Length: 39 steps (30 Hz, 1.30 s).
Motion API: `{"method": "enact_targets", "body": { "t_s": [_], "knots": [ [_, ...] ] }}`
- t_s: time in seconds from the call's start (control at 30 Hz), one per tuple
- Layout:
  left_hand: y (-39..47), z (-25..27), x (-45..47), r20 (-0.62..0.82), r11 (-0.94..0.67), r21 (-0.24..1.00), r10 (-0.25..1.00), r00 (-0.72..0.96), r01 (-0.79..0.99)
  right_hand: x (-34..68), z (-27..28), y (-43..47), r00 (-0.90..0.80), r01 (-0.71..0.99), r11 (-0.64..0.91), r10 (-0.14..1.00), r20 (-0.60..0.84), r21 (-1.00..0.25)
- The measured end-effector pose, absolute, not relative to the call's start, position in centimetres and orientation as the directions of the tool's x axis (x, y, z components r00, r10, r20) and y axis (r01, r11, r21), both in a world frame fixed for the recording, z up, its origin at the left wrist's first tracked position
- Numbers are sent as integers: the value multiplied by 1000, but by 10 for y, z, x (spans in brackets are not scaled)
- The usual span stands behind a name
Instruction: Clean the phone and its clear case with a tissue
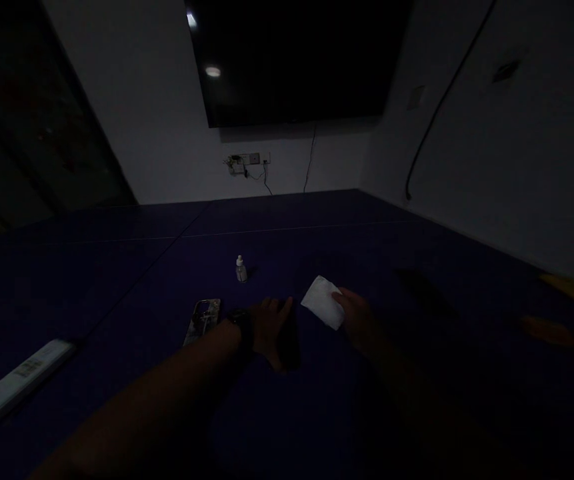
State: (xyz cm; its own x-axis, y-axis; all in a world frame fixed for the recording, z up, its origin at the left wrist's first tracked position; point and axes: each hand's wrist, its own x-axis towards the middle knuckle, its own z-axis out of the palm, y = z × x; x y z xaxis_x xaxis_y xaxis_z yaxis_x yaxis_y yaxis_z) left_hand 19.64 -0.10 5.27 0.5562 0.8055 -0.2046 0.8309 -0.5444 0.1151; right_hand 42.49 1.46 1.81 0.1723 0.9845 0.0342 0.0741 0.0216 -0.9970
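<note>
My left hand (pixel 267 331), with a dark watch (pixel 239 320) on its wrist, spans a dark flat rectangular slab (pixel 291 340) on the purple surface. Its thumb and fingers lie at opposite ends of the slab, which looks like a phone; dim light hides its details. Just to the right, my right hand (pixel 359 320) pinches a folded white wipe (pixel 323 301) between thumb and fingers. The wipe is apart from the slab. A patterned phone case (pixel 204 319) lies left of my left wrist. Beyond my hands a small clear bottle (pixel 241 269) with a white top stands upright.
A long white box (pixel 19 377) with a label lies at the left. The purple surface (pixel 287 413) reaches back to a wall with power sockets (pixel 254 159) and hanging cables. Above them is a large dark screen (pixel 297 60). Dim flat objects lie at the right.
</note>
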Motion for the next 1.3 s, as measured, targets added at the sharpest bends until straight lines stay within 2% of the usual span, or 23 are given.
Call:
{"method": "enact_targets", "body": {
  "t_s": [0.27,0.4,0.5,0.63,0.77,0.93,1.13,1.3],
  "knots": [
    [-15,35,174,62,-628,403,745,665,666,419,15,13,106,-51,31,994,25,-998],
    [-21,15,168,264,-642,573,733,627,509,414,13,10,51,-49,28,998,25,-998],
    [-26,2,170,336,-658,647,700,630,386,406,12,4,-13,-37,28,1000,28,-999],
    [-31,-3,174,348,-627,726,689,636,281,394,14,-8,-128,-31,31,991,35,-999],
    [-33,-2,176,322,-590,761,706,631,271,388,16,-16,-213,43,49,976,39,-998],
    [-32,-3,174,291,-591,756,688,665,281,390,13,-14,-268,187,165,957,111,-968],
    [-28,-6,172,339,-639,735,635,694,225,389,10,-10,-376,225,454,857,353,-862],
    [-25,-11,171,347,-660,722,604,717,207,386,4,-6,-402,275,530,821,404,-802]
  ]
}}
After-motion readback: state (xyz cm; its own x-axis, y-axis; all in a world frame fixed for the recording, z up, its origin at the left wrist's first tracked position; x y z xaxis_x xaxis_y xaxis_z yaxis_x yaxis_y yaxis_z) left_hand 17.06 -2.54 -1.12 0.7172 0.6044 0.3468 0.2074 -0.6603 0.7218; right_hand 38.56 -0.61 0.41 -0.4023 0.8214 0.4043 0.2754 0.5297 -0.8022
